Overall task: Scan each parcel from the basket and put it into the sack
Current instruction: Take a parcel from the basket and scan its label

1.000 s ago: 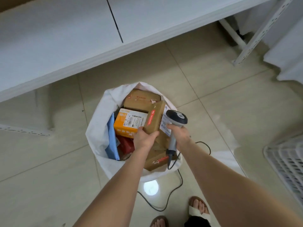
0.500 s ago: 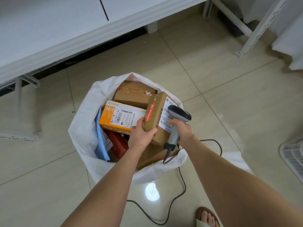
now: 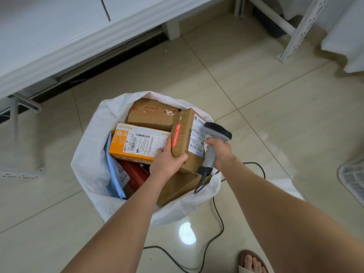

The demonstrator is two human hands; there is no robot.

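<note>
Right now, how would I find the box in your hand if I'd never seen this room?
Look for the white sack standing open on the tiled floor. At its right edge the left hand grips a brown cardboard box stood on end. It alone stands upright, its white label turned to the grey scanner.

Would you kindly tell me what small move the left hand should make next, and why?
Probably release the brown parcel: the left hand grips it inside the sack, atop other parcels, so it seems placed.
</note>
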